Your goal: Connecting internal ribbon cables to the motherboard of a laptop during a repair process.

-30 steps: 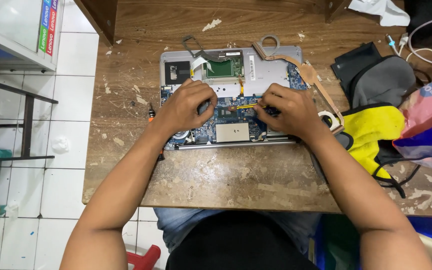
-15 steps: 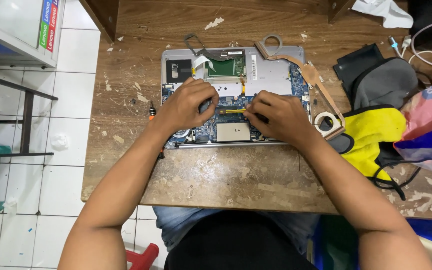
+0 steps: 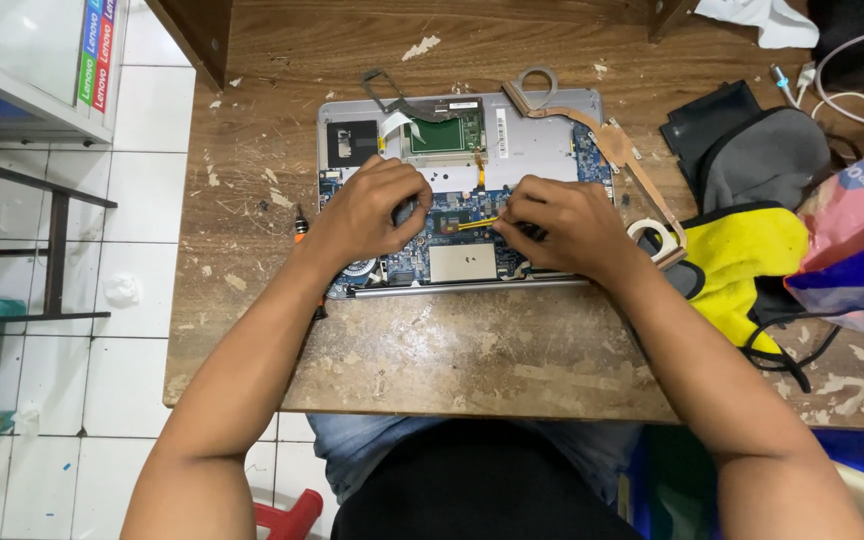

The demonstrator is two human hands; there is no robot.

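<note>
White floor tiles (image 3: 142,200) show along the left of my view, and a worn, scratched wooden desk (image 3: 432,350) fills the middle. On the desk lies an opened laptop (image 3: 542,140) with its bottom cover off, so I look straight down at the blue circuit board (image 3: 452,225) and a silver square chip (image 3: 463,262) near the front edge.

My left hand (image 3: 372,215) sits on the left part of the board, fingers curled together and pinched on a small dark part; I cannot make out what that part is. My right hand (image 3: 562,225) rests on the right part of the board, fingers bunched and pressed down close to a thin yellow strip (image 3: 479,222) that runs between the two hands. Whether the right fingertips actually grip the strip I cannot tell.

A copper heat pipe (image 3: 632,165) lies slanted across the laptop's right corner and onto the desk, ending by a roll of tape (image 3: 652,232). Just beyond that are a yellow cloth (image 3: 752,260) and a grey pouch (image 3: 767,155), with a pink bag (image 3: 857,205) at the right edge. A screwdriver with an orange handle (image 3: 300,230) lies just left of the laptop, close by my left wrist. White cables (image 3: 852,90) curl in the far right corner.
</note>
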